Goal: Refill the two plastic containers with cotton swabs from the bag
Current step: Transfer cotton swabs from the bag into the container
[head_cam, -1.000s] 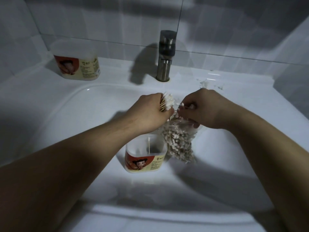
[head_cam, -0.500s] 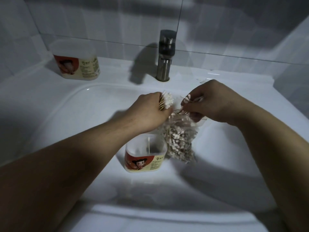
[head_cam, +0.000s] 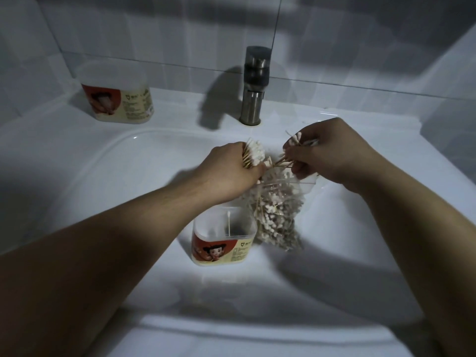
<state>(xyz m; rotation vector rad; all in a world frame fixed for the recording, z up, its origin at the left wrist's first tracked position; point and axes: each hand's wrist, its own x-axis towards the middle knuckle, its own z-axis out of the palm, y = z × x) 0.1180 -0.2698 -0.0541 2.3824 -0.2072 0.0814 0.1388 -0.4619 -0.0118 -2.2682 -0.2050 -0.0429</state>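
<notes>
A clear plastic bag (head_cam: 279, 210) full of cotton swabs hangs over the sink basin. My left hand (head_cam: 229, 173) grips a bundle of swabs (head_cam: 73, 155) at the bag's mouth and seems to hold the bag's edge too. My right hand (head_cam: 327, 153) pinches a small bunch of swabs (head_cam: 292, 145) lifted just above the bag opening. An open plastic container (head_cam: 222, 238) with a red cartoon label stands in the basin below my left hand, with one swab upright inside. A second container (head_cam: 118, 96), closed, stands on the ledge at the back left.
A steel tap (head_cam: 253, 86) rises at the back centre, just behind my hands. The white sink (head_cam: 103, 181) has a broad rim (head_cam: 360, 130) and tiled walls behind it. The light is dim.
My right hand has risen and moved right, pulling a small bunch of swabs out of the bag. My left hand and the bag have stayed in place.
</notes>
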